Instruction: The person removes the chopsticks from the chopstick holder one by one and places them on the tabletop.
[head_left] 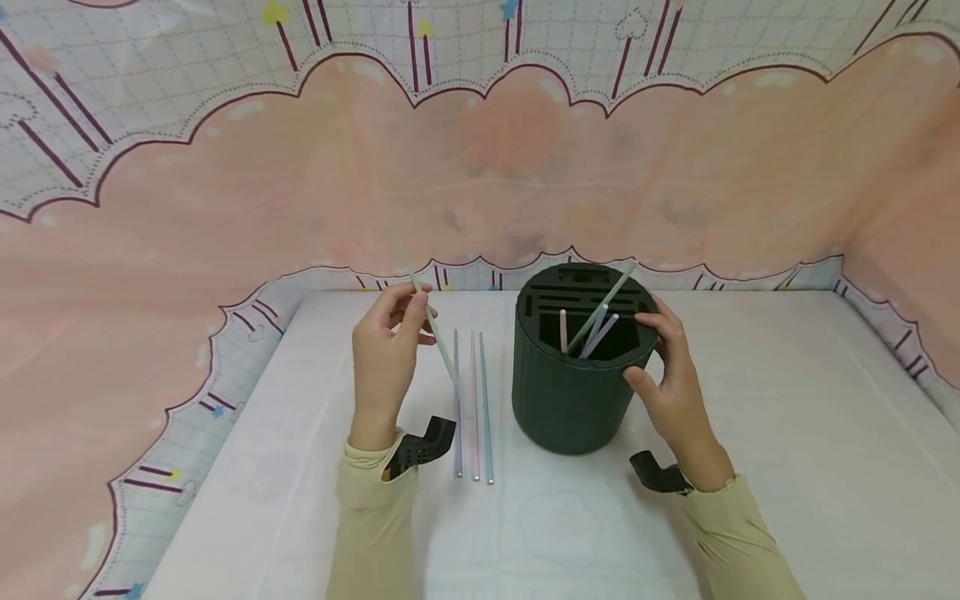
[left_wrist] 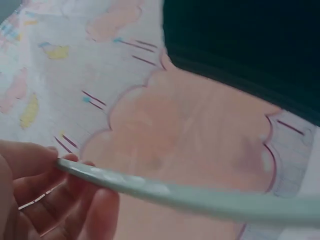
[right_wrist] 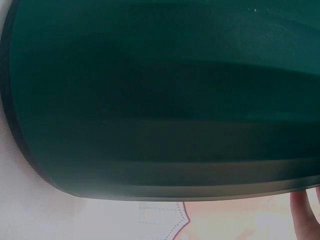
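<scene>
My left hand [head_left: 386,350] pinches a pale green chopstick [head_left: 444,346] between thumb and fingers, left of the dark green holder. It slants down to the right, and in the left wrist view the chopstick [left_wrist: 165,192] reaches out of frame. Fingers and thumb of my right hand [head_left: 675,392] grip the right rim of the holder [head_left: 558,408], a round, slotted container tilted towards me. Several chopsticks [head_left: 609,298] lean in its larger opening: green, pink and bluish ones. The holder's ribbed side [right_wrist: 165,100] fills most of the right wrist view.
Three chopsticks, one purple [head_left: 458,417], one pink [head_left: 475,417] and one blue [head_left: 487,408], lie side by side on the white table [head_left: 262,517], between my left forearm and the holder. A patterned pink cloth [head_left: 465,183] hangs behind the table.
</scene>
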